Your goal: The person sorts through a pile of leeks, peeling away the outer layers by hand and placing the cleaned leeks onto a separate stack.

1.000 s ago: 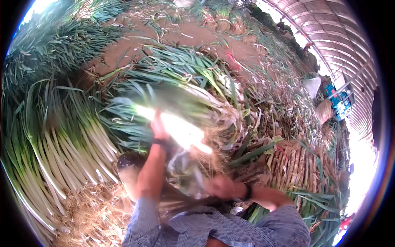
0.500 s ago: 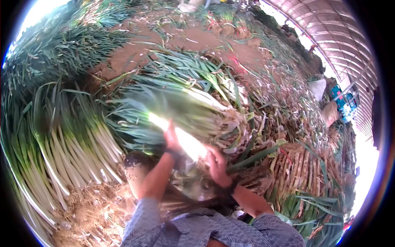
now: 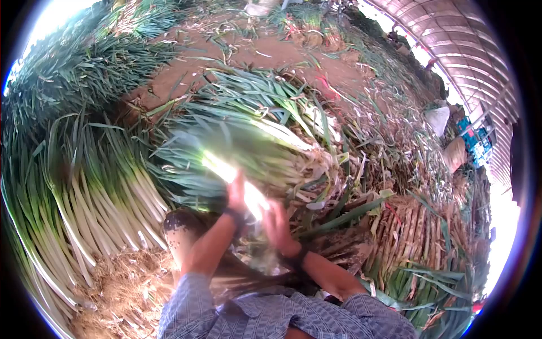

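Observation:
In front of my body I hold a leek (image 3: 217, 165), its white shaft overexposed and its green leaves smeared by motion. My left hand (image 3: 236, 195) is closed round the middle of the shaft. Lower down, near the root end, my right hand (image 3: 276, 226) has its fingers against the shaft; the root itself is hidden or blurred. Just beyond both hands lies a loose heap of untrimmed leeks (image 3: 276, 133) with dry outer skins. To the left, cleaned leeks (image 3: 113, 198) lie side by side, white ends toward me.
Trimmed roots and peelings (image 3: 124, 282) cover the ground at lower left. A leek bundle (image 3: 406, 231) with brownish shafts lies at right. More leeks (image 3: 84, 73) are piled at far left. Bare soil (image 3: 271, 51), a white sack (image 3: 437, 120) and blue crates (image 3: 475, 141) stand further off.
My right hand has moved left and slightly down, closer to my left hand. The left hand has shifted slightly right and down, still on the leek.

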`<state>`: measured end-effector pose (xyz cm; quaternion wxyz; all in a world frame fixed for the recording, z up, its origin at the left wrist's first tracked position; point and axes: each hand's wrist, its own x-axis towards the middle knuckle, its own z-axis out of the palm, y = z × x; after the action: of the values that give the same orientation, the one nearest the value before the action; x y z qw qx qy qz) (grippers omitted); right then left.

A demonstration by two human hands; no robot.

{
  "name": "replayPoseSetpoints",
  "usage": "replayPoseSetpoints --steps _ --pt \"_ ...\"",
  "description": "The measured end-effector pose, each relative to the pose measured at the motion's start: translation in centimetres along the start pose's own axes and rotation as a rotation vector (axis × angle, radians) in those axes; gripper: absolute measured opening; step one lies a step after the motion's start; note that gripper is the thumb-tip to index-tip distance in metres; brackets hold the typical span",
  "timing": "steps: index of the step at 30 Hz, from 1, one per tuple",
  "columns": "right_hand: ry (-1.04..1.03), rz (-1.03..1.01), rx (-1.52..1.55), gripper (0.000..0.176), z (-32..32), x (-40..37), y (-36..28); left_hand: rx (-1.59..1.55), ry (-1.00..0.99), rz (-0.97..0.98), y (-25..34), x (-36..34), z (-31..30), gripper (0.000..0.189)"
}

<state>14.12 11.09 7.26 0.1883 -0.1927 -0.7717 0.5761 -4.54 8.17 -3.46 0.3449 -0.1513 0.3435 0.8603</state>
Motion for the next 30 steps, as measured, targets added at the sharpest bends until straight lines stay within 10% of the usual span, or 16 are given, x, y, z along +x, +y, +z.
replayPoseSetpoints --steps 6,9,13,16,17,24,28,30 --pt "-0.610 -0.031 -0.136 0.045 -5.9 1.1 -2.9 0.613 -0.089 0.301 1.6 -4.4 -1.4 0.028" --pt "-0.151 0.542 0.276 0.040 -8.5 4.5 2.2 0.551 -0.405 0.221 2.0 -7.0 -3.8 0.052" --pt "-0.219 0.489 0.717 0.038 -3.8 7.2 1.6 0.923 -0.847 0.265 6.2 -13.1 -3.4 0.073" --pt "-0.318 0.555 1.176 0.043 -0.3 5.9 -1.1 1.234 -0.670 0.110 9.0 -19.6 -0.5 0.085" --pt "-0.247 0.623 1.222 0.045 1.0 5.0 -0.6 1.933 -0.385 0.063 10.9 -22.0 2.5 0.084" --pt "-0.028 0.737 1.294 0.043 4.7 0.5 -0.2 2.377 -0.428 0.244 10.7 -28.0 -0.3 0.080" --pt "-0.108 0.651 1.335 0.040 3.4 0.3 -0.1 2.201 -0.300 -0.019 10.8 -30.7 -1.1 0.092" --pt "-0.065 0.539 1.214 0.042 3.3 0.7 -2.8 2.588 -0.459 0.615 8.4 -30.1 -5.6 0.092"
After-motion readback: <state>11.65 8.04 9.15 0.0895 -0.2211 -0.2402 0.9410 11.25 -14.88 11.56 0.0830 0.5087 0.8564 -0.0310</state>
